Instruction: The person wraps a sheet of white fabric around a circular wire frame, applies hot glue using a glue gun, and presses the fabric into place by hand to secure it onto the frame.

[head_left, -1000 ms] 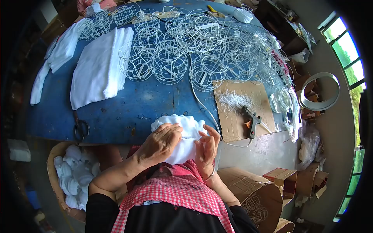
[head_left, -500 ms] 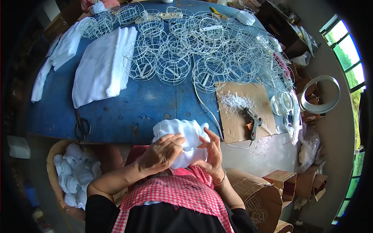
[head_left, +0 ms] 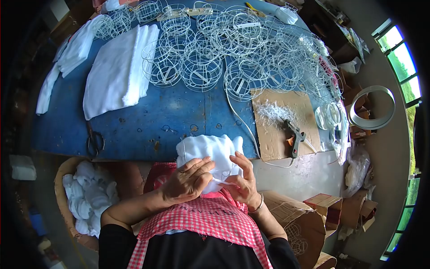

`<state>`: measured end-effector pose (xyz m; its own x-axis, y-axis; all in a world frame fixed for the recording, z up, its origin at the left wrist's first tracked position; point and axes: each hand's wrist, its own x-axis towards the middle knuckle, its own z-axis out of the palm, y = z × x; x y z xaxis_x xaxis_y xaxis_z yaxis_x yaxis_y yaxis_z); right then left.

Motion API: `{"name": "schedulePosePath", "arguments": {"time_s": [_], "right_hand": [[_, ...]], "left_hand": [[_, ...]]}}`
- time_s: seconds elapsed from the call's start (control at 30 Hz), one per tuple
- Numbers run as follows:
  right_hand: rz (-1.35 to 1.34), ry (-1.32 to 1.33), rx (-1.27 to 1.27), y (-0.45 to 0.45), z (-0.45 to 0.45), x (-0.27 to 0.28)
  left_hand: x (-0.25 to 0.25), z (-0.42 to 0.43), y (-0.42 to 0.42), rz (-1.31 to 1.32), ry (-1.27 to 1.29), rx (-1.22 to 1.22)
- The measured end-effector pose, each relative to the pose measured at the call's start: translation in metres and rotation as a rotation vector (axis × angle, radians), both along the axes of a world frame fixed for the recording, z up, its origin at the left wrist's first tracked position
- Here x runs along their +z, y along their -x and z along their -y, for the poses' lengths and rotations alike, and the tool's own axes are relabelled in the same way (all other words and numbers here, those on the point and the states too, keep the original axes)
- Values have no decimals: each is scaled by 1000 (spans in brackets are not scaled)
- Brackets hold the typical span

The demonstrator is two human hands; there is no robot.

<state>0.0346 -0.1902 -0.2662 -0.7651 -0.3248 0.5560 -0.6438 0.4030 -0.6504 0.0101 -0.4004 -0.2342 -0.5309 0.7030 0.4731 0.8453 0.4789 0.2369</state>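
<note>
At the table's near edge, white fabric (head_left: 208,150) is wrapped round a rounded shape; a thin wire line shows at its left side. My left hand (head_left: 188,180) presses on the fabric from the left, with thumb and fingertips closed on its near edge. From the right, my right hand (head_left: 244,181) pinches a fold of the same fabric, thumb low and fingers bent over it. Whatever lies inside the wrap is mostly hidden.
Several white wire frames (head_left: 199,67) crowd the back of the blue table (head_left: 134,145). Stacked white cloth (head_left: 114,74) and scissors (head_left: 95,142) lie left. A glue gun (head_left: 295,140) rests on cardboard (head_left: 268,148), with clear tape rolls (head_left: 328,116) beside it. A bin (head_left: 62,197) holds white pieces.
My right hand has come down and inward, its thumb and fingers closing on the fabric. A fold is now drawn up between both hands. The view has shifted slightly.
</note>
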Motion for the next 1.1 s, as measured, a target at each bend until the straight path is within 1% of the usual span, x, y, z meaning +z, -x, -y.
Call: {"name": "schedulePosePath", "arguments": {"time_s": [0.1, 0.3, 0.4, 0.43, 0.73, 0.93, 1.03, 1.1], "right_hand": [[46, 91, 54, 3, 1, -17], [81, 296, 26, 5, 9, -28], [179, 639, -41, 5, 25, -25], [195, 667, -42, 6, 26, -26], [261, 715, -184, 9, 36, -18], [265, 598, -244, 11, 35, -15], [284, 617, -269, 10, 36, -10], [319, 580, -308, 9, 35, -9]], "left_hand": [[-4, 0, -2, -20, -8, -6], [-6, -4, -4, -15, -52, 16], [-6, -6, -2, -3, -64, 33], [-5, -6, -1, -1, -66, 37], [-7, -11, 1, 41, -135, 106], [-5, -11, 4, 70, -141, 124], [-4, -12, 2, 83, -162, 140], [-3, -12, -2, 75, -131, 126]]}}
